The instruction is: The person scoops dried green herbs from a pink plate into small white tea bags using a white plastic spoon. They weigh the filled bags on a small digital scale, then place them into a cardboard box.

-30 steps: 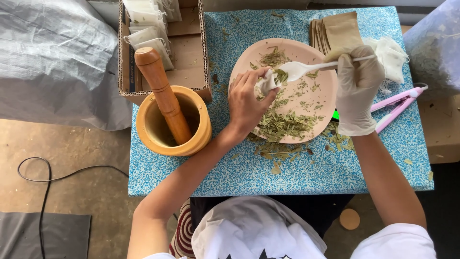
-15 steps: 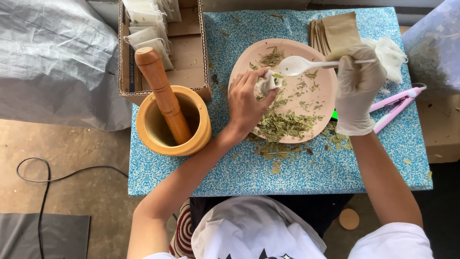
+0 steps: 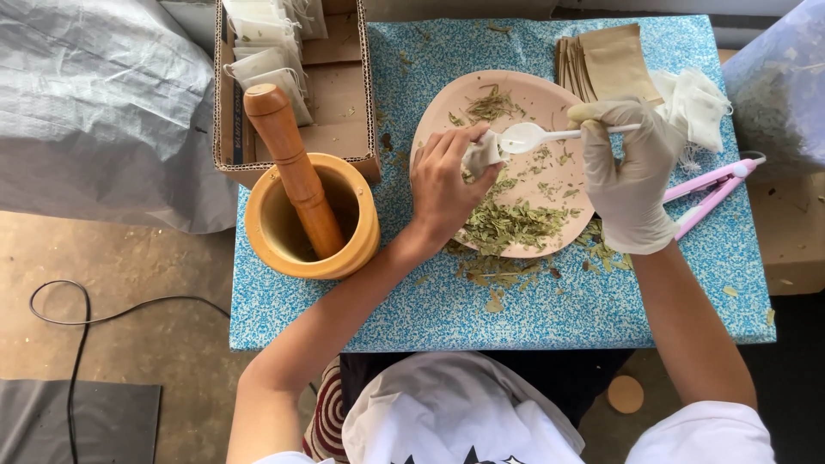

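Note:
My bare left hand (image 3: 443, 185) pinches a small white tea bag (image 3: 481, 156) over a pink plate (image 3: 438, 116) strewn with dried green leaves (image 3: 507, 222). My right hand (image 3: 632, 176), in a white glove, holds a white plastic spoon (image 3: 537, 136) by its handle. The spoon's bowl sits right at the mouth of the bag. Both hands hover above the plate's middle.
A wooden mortar (image 3: 279, 249) with a pestle (image 3: 292, 167) stands left of the plate on the blue speckled table (image 3: 430, 318). A cardboard box (image 3: 344, 103) of filled bags sits behind it. Brown envelopes (image 3: 606, 60), white bags (image 3: 696, 103) and pink tongs (image 3: 713, 193) lie at right.
The spoon, loaded with leaves and over the bag a second ago, now looks empty and has shifted slightly right of the bag's mouth. The left hand stays put.

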